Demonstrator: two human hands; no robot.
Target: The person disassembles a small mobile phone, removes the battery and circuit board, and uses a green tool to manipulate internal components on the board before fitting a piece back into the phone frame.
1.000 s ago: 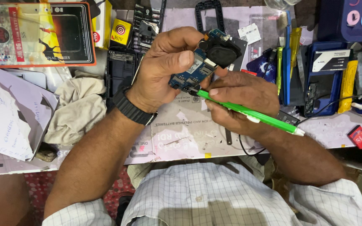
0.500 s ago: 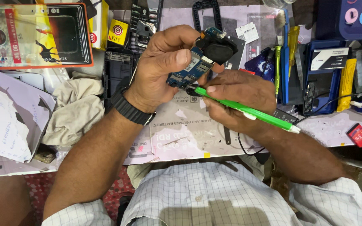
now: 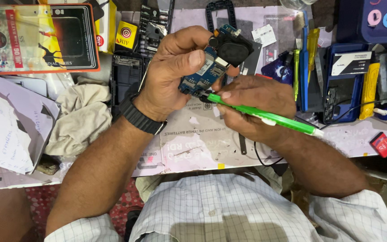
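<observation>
Left hand (image 3: 175, 74): thumb and fingers pinch a small blue circuit board (image 3: 204, 71) by its long edges, held tilted above the bench at upper centre of the frame. A black round component (image 3: 234, 48) sits at the board's upper end, partly against the fingertips. A black wristband (image 3: 139, 117) circles the left wrist.

Right hand (image 3: 254, 107): fingers curled and pressed together around a green-handled tool (image 3: 265, 115); thumb lies along the shaft. The tool's tip points up-left and meets the lower edge of the board; exact contact point is hidden by the fingers. The handle's pale end sticks out toward the right of the frame.

Below both hands: a worn pinkish work mat (image 3: 202, 148) with printed lettering, and a thin black wire (image 3: 258, 159) looping near the right wrist.

Left of the hands: a crumpled beige cloth (image 3: 79, 116), and torn white paper (image 3: 10, 130) at far left. Upper left: an orange-bordered blister pack (image 3: 36, 38), with a small yellow box (image 3: 126, 35) just right of it.

Right of the hands: a blue tool tray (image 3: 337, 85) with a yellow pry tool (image 3: 369, 89) beside it. Lower right on the mat: a small red card (image 3: 382, 144).
</observation>
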